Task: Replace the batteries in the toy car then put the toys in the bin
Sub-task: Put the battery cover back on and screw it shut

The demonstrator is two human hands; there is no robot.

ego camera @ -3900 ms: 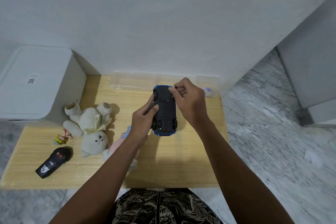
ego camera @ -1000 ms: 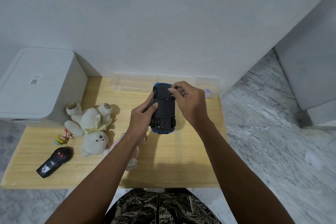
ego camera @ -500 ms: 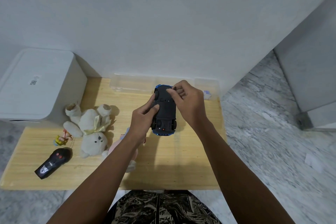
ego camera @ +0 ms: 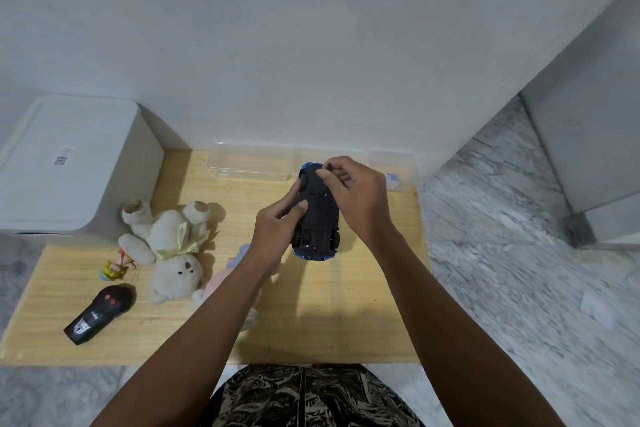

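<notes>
A blue toy car (ego camera: 317, 218) is held upside down above the wooden table (ego camera: 346, 305), its black underside facing me. My left hand (ego camera: 277, 229) grips its left side, thumb pressed on the underside. My right hand (ego camera: 356, 198) holds the far right part, fingertips pinched at the underside near the front end. A white lidded bin (ego camera: 69, 166) stands at the table's far left. Whether the battery cover is open is hidden by my fingers.
A white teddy bear (ego camera: 173, 246), a small doll figure (ego camera: 116, 267) and a black remote control (ego camera: 100, 314) lie on the left. A pink plush (ego camera: 221, 281) lies partly under my left forearm. A clear plastic box (ego camera: 252, 163) sits by the wall.
The car stays upside down in both hands with barely any shift. My right fingertips have moved slightly along the underside near the front end.
</notes>
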